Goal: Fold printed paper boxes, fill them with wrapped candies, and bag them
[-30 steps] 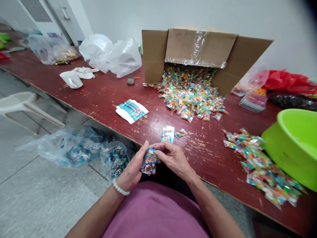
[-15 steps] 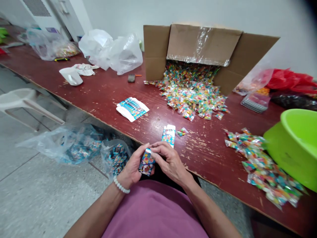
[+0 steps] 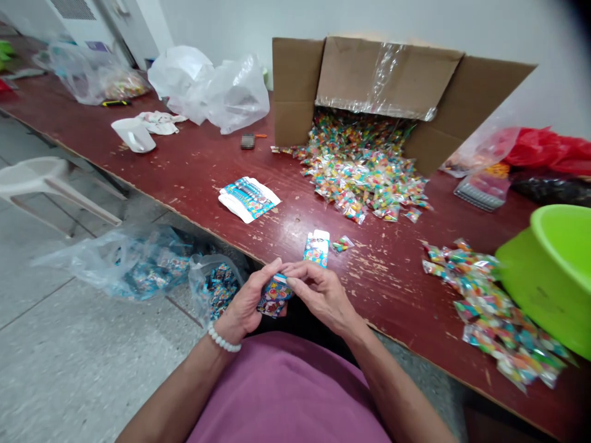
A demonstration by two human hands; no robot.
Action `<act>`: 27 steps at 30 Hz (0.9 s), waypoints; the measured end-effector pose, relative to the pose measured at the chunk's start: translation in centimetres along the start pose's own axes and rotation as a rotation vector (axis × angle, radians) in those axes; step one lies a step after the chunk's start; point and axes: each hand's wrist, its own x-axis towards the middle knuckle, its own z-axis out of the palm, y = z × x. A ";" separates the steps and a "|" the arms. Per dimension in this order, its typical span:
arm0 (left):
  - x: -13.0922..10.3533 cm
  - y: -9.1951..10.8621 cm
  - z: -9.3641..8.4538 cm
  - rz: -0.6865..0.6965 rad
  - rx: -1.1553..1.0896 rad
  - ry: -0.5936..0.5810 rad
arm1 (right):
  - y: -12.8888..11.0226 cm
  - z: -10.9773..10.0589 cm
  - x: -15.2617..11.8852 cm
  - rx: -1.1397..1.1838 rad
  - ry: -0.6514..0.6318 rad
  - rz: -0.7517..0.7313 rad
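A small printed blue candy box [image 3: 274,298] is held over my lap at the table's front edge. My left hand [image 3: 249,300], with a white bead bracelet at the wrist, is wrapped around its side. The fingers of my right hand [image 3: 318,292] are closed on the top end of the box, at its white flap. Just beyond, another printed box [image 3: 316,249] lies on the table, partly behind my right hand. Beside it is one small candy packet [image 3: 342,244]. Flat printed cartons [image 3: 249,199] lie stacked farther left.
A cardboard box [image 3: 388,77] spills candy packets [image 3: 364,178] onto the red table [image 3: 184,178]. More packets [image 3: 498,314] lie by a green basin [image 3: 540,264] at right. A white mug [image 3: 133,135] stands back left. Bags of filled boxes [image 3: 217,286] sit below, near a white stool [image 3: 37,175].
The small box has tilted slightly in my hands, and my right fingers have shifted a little along its top end. The camera view has shifted slightly.
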 end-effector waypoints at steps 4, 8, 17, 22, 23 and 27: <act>-0.2 0.1 0.2 -0.041 -0.049 -0.010 | 0.4 1.1 -0.4 0.110 0.079 0.071; -0.6 -0.2 0.6 0.014 -0.006 -0.012 | 0.6 1.8 -0.5 -0.233 0.261 -0.097; -0.2 0.0 0.0 -0.043 -0.079 -0.013 | 1.4 2.5 -0.7 -0.165 0.094 -0.131; -0.2 0.0 -3.2 0.162 0.149 0.186 | 2.6 1.9 -1.3 -0.721 0.054 -0.120; -0.2 0.1 -4.5 0.218 0.211 0.263 | 3.0 1.4 -1.5 -0.832 0.068 -0.097; 0.0 1.0 -10.0 0.480 0.648 0.581 | 4.9 -0.3 -2.5 -1.071 0.119 -0.077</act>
